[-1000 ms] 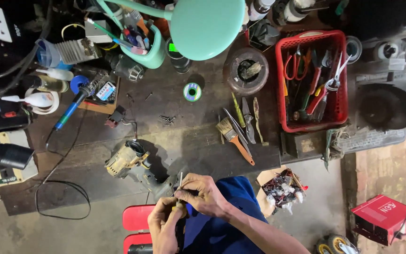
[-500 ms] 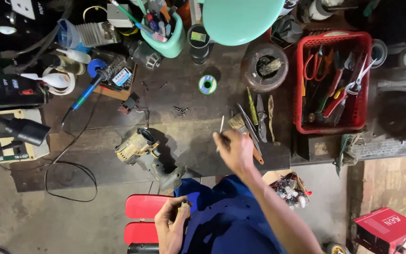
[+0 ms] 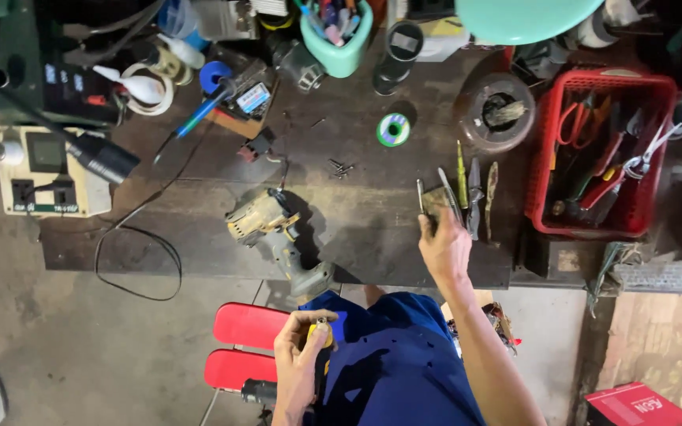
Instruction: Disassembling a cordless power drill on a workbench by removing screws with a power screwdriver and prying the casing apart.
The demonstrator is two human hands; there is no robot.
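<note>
My right hand reaches onto the dark workbench, its fingertips pinching the near end of a thin metal tool. The tool lies beside a row of hand tools: a small brush, a yellow-green screwdriver and pliers. My left hand stays low over my blue-clothed lap, closed around a small yellow part. A worn cordless drill lies on the bench between the two hands.
A red basket of pliers and scissors stands at the right. A solder spool, loose screws, a teal cup of pens, a socket box and a looping black cable lie about. A red stool stands below.
My right hand left the left hand, carried the thin tool up to the bench and now rests by the tool row. The left hand stayed low with the yellow part.
</note>
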